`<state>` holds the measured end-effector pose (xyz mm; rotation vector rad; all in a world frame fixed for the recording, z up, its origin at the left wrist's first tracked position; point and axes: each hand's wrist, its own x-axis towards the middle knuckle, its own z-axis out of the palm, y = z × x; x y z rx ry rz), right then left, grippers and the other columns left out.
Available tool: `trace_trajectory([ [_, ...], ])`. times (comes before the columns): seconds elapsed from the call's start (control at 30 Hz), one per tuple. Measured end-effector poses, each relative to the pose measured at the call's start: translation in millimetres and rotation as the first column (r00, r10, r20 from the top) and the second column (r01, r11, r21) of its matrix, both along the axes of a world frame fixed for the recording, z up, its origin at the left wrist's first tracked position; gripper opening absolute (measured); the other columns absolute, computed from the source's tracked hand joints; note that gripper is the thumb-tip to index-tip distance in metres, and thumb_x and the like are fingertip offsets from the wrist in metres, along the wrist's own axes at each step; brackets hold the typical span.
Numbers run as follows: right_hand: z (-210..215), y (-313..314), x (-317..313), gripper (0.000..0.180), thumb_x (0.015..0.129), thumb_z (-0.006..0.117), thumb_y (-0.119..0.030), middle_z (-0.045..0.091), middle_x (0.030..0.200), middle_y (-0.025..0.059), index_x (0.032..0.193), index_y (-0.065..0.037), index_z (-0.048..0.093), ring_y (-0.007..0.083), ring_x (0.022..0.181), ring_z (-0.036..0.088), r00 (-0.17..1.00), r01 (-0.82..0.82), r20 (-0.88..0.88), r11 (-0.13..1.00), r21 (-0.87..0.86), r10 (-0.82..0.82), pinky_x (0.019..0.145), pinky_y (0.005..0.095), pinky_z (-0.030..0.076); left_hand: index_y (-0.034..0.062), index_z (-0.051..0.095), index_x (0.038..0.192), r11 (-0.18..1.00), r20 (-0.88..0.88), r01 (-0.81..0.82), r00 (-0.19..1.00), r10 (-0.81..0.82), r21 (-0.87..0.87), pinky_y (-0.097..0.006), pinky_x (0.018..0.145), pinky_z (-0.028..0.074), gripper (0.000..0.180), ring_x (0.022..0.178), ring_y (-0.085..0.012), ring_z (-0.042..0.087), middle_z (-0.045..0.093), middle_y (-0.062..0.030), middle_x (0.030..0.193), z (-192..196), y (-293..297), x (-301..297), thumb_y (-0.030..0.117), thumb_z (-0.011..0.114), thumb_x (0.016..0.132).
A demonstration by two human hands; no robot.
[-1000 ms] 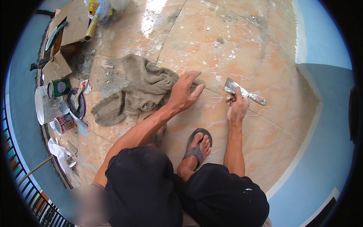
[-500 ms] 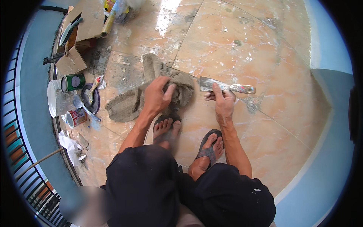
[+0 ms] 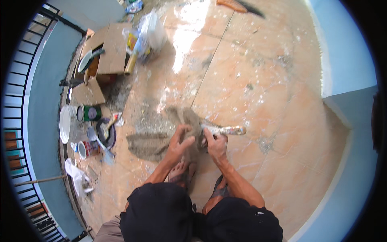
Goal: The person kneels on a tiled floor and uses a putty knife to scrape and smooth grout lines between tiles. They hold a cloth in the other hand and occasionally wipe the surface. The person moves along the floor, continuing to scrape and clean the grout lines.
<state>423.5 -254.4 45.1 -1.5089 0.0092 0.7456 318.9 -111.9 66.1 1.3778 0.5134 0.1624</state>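
A grey-brown rag (image 3: 149, 147) hangs bunched above the tiled floor in front of my feet. My left hand (image 3: 180, 141) is closed on its gathered part, thumb toward the right. My right hand (image 3: 216, 144) grips a putty knife (image 3: 236, 130) where the blade meets the handle. The paint-spotted handle sticks out to the right. Its blade points left against the rag, and cloth and fingers hide most of it. Both hands are close together, slightly blurred.
To the left stand a clear plastic tub (image 3: 69, 125), a green can (image 3: 89, 113), a smaller paint can (image 3: 88, 149) and a dark lid (image 3: 107, 133) with a brush. Farther back is an open cardboard box (image 3: 115, 48). An orange-handled brush (image 3: 233, 5) lies at the far edge. A blue wall (image 3: 354, 117) bounds the right.
My right hand has brought the putty knife left, and its blade now meets the rag. My hands are closer together. The view has shifted, showing more of the far floor.
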Motion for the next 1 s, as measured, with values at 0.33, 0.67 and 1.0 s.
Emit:
trace_trajectory([
  [0.33,-6,-6,0,0.019,0.103,0.071,-0.021,0.075,0.082,0.0033,0.105,-0.003,0.073,0.0072,0.07,0.066,0.978,-0.206,0.027,0.948,0.243,0.206,0.065,0.0251,0.052,0.0074,0.052,0.117,0.971,0.034,-0.127,0.992,0.123,0.202,-0.028,0.089,0.048,0.03,0.1,-0.0141,0.058,0.061,-0.005,0.108,18,11,27,-0.003,0.067,0.093],
  [0.67,13,-55,18,0.055,0.089,0.081,-0.028,0.068,0.109,0.0204,0.131,0.0,0.059,0.0425,0.094,0.069,0.585,-0.156,0.763,0.961,-0.227,0.275,0.081,0.047,0.058,0.0076,0.051,0.116,0.954,0.023,0.02,0.999,-0.028,0.3,-0.029,0.088,0.046,0.026,0.098,-0.0136,0.054,0.056,-0.0047,0.109,22,33,22,-0.005,0.06,0.094],
  [1.0,16,-81,34,0.035,0.105,0.054,-0.044,0.071,0.1,0.0204,0.112,-0.013,0.068,0.0416,0.09,0.072,0.815,-0.248,0.376,0.852,-0.461,0.441,0.079,0.0537,0.057,0.0002,0.051,0.123,0.839,0.039,-0.172,0.983,0.178,0.516,-0.035,0.094,0.046,0.025,0.102,-0.023,0.054,0.057,-0.0115,0.113,25,86,28,0.01,0.059,0.102],
])
